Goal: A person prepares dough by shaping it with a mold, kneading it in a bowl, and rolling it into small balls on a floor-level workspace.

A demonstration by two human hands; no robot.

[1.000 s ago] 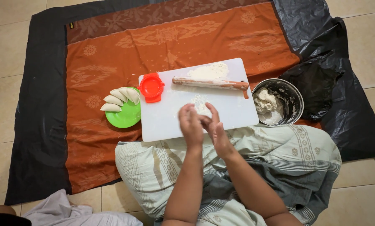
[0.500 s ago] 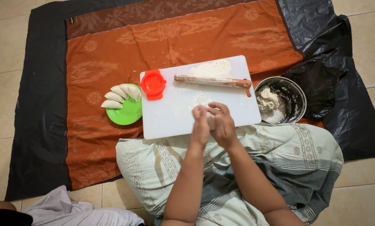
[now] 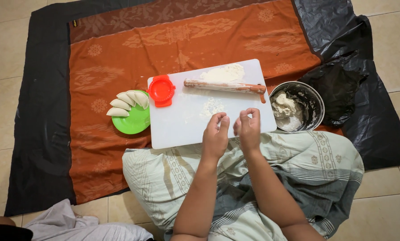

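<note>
My left hand (image 3: 215, 136) and my right hand (image 3: 249, 129) hover side by side over the near edge of a white cutting board (image 3: 182, 120). They are a little apart, with the fingers loosely curled and nothing visible in either. Just beyond the fingertips is a patch of flour (image 3: 212, 107). Across the far part of the board lies a wooden rolling pin (image 3: 224, 86), dusted with flour, and behind it a flour heap (image 3: 223, 72). A red dumpling press (image 3: 161, 90) sits at the board's left corner.
A green plate (image 3: 135, 121) with several folded dumplings (image 3: 127, 101) lies left of the board. A metal bowl (image 3: 316, 105) with dough (image 3: 283, 106) stands to the right. Everything rests on an orange patterned cloth (image 3: 119, 58) over black plastic (image 3: 369, 111). My lap is covered by striped cloth (image 3: 307, 165).
My hands drew back from the flour patch, pressed together, and have now separated above the board's near edge. Nothing else has moved.
</note>
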